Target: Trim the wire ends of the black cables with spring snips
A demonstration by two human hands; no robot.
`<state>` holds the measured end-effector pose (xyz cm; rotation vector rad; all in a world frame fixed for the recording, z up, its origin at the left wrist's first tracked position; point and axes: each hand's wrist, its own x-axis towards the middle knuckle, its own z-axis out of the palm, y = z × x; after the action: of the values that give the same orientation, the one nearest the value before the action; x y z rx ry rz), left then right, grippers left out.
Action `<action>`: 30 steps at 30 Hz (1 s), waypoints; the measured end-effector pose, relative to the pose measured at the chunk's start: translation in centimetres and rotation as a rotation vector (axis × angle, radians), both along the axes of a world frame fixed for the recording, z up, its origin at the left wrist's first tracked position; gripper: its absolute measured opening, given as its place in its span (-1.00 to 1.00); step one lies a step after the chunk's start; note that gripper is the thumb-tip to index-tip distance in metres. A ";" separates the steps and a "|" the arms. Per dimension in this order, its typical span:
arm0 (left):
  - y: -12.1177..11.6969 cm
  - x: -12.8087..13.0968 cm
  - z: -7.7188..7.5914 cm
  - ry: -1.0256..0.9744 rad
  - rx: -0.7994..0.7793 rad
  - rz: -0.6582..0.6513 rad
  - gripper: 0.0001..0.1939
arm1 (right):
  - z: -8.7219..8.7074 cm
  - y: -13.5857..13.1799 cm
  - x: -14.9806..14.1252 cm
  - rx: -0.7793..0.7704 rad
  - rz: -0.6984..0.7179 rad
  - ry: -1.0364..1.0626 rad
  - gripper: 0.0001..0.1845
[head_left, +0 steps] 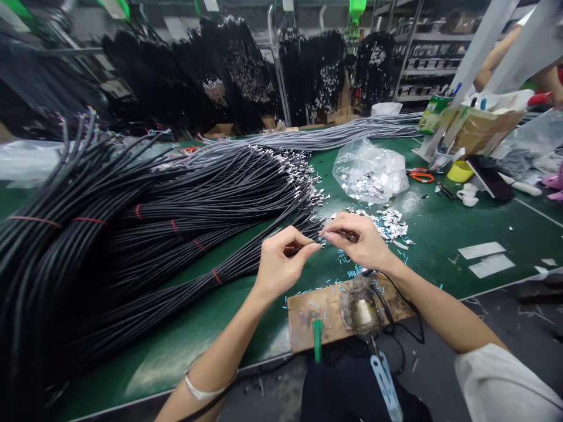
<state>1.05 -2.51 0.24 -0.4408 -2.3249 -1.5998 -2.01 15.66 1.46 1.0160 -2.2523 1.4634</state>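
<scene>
Evidently close work — left hand (284, 262) pinched, thumb against forefinger, on a thin cable end (320, 245); tip pokes out, barely resolvable. Right hand (361, 240) just beside it, thumb and forefinger also closed; cannot tell what they grip, a dark piece showing between the fingers. Cable end lies between the two hands, above the green table (431, 234). Black cables (211, 202) in red-banded bundles to the left, stripped ends toward the hands. White scraps (391, 225) and blue bits (354, 272) beyond and below the right hand — wooden board (308, 322) nearer the body, metal device (364, 310) on it.
</scene>
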 end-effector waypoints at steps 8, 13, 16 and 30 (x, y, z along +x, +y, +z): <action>0.5 0.2 -0.7 0.033 -0.051 0.085 -0.79 | -0.8 -0.7 0.4 -0.045 -0.151 -0.093 -0.91; 0.6 0.3 -0.5 0.026 -0.008 0.125 -0.78 | -0.8 -0.8 0.4 -0.134 -0.137 -0.267 -0.86; 0.5 0.3 -0.4 0.022 -0.050 0.105 -0.78 | -0.5 -0.5 0.2 -0.141 -0.144 -0.279 -0.83; 0.3 1.1 -1.0 0.039 -0.152 0.237 -0.85 | -0.9 -0.1 0.1 0.093 -0.103 -0.094 -0.84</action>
<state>2.15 -2.18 -0.81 -0.2156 -2.3768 -1.3009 -1.88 15.55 0.52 0.8589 -2.4206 1.4031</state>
